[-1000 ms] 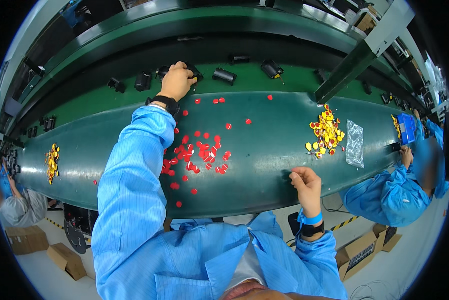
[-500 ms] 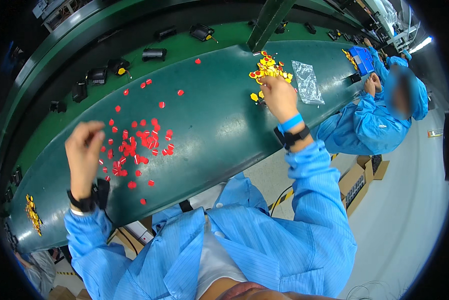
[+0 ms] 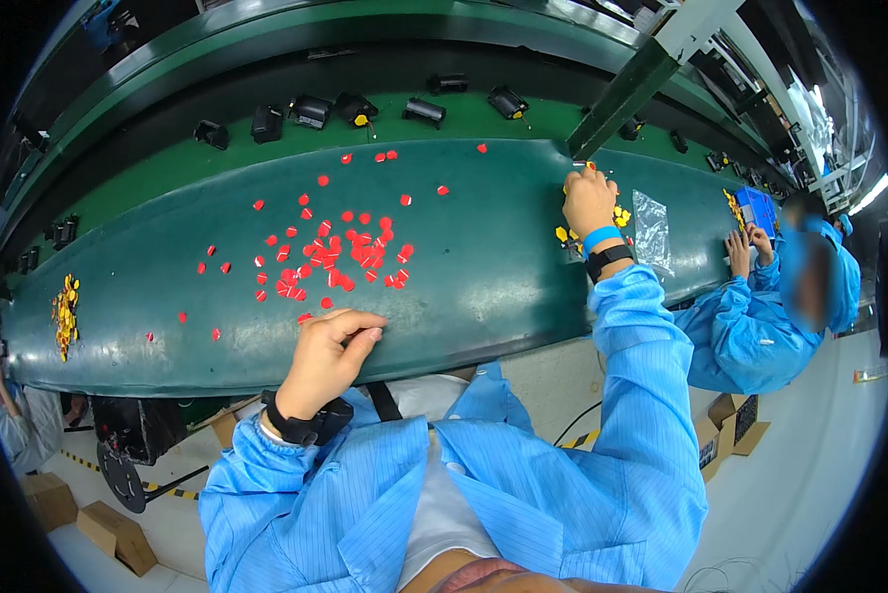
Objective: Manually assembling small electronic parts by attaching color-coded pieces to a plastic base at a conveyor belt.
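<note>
At two o'clock, the right hand (image 3: 590, 203) curls over yellow pieces (image 3: 622, 216), its hold hidden; light edge pinches should part them best. At eight, the left hand (image 3: 325, 358) is nearly closed, contents unclear; red discs (image 3: 363, 251) lie at twelve from it.

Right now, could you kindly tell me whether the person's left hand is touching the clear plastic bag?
No, the left hand is near the red discs, well to the left of the clear plastic bag.

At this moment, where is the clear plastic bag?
On the right of the head view, the clear plastic bag lies on the green table, beside the yellow pieces near the right hand.
</note>
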Motion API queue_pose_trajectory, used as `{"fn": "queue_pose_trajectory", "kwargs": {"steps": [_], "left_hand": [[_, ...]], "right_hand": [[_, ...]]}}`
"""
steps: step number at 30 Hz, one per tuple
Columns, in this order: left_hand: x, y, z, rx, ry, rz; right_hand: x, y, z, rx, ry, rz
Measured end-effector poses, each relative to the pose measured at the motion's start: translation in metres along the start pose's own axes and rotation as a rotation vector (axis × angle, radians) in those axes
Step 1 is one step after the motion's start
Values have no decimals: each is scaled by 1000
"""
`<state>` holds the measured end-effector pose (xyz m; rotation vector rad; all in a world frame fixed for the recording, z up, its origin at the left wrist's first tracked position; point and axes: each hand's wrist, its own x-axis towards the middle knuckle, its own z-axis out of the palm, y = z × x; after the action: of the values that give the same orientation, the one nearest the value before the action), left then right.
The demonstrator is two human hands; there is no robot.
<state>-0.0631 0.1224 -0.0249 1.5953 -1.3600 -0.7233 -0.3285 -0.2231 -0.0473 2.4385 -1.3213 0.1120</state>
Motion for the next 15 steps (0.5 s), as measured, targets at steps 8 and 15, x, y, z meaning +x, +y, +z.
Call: {"fn": "queue_pose_trajectory", "kwargs": {"steps": [8,15], "left_hand": [[41,0,39,-702,-53,-198],[66,31,58,-814,13,-172]], "right_hand": [[-23,-46,-66,1615,371,176],[-92,-140,-110,2035,-126,163]]}}
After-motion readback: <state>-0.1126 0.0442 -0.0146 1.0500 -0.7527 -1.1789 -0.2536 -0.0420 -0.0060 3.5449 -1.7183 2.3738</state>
